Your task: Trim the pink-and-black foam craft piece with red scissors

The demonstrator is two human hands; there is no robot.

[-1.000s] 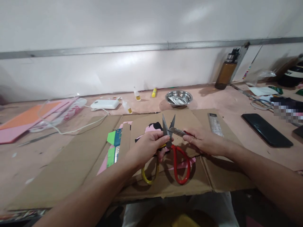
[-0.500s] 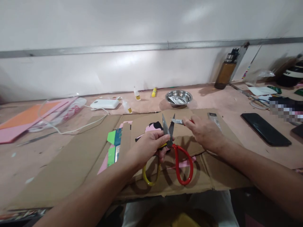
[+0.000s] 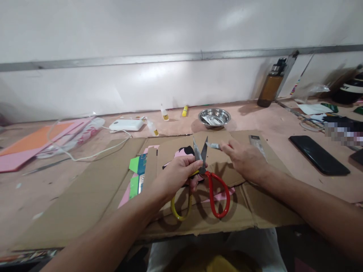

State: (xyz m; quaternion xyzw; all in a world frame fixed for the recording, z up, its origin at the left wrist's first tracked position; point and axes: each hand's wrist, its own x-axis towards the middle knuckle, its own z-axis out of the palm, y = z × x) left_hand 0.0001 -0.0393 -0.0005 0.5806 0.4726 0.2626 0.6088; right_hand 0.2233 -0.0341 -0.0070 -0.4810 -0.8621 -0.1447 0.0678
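Note:
My left hand (image 3: 177,174) is closed round a pair of scissors (image 3: 203,177) near the pivot, blades up and slightly apart, one handle loop yellow and the other red. My right hand (image 3: 244,160) pinches a small red-handled knife (image 3: 214,145), its short metal blade pointing left just right of the scissor tips, not touching them. Both hands work over a flattened cardboard sheet (image 3: 93,192). A pink and black cut-out (image 3: 183,152) lies on the cardboard behind my left hand.
A steel ruler (image 3: 257,146) lies on the cardboard to the right, a black phone (image 3: 319,159) further right. At the back stand a steel bowl (image 3: 214,116), small glue bottles (image 3: 163,113), a white power bank (image 3: 126,124) with cable and a brown bottle (image 3: 270,87). Pink and orange sheets (image 3: 31,145) lie far left.
My right hand drew the knife blade away from the scissor blades, up and to the right. The scissors closed a little in my left hand and stayed in place.

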